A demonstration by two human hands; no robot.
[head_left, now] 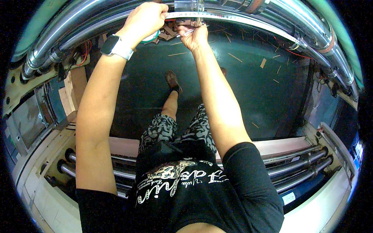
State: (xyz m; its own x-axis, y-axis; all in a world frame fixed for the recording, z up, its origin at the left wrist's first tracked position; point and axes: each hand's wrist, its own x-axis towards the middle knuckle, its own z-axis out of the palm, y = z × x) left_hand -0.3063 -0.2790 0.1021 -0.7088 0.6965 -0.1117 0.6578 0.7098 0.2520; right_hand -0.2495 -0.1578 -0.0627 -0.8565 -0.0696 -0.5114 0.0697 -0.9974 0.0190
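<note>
My left hand (pixel 145 21), with a watch on its wrist, is closed, thumb and fingers pinching a white measuring tape (pixel 233 17). From the fingertips the tape runs to the right along a long metal roller. My right hand (pixel 195 37) is just below the tape, palm partly turned up and fingers curled. A thin whitish piece shows at its fingers; its kind is unclear. Right above that hand, a clear, shiny plastic-like piece (pixel 189 7) lies across the roller. Partly hidden below my left hand is a round white and green thing (pixel 151 37).
Thick steel rollers (pixel 307 25) curve across the far side, between machine frames. Wood or cardboard scraps (pixel 167 33) and thin strips are scattered on the dark green floor (pixel 248 89). Behind my body lie more metal rollers (pixel 295 157). An orange cable (pixel 86 52) hangs at the left.
</note>
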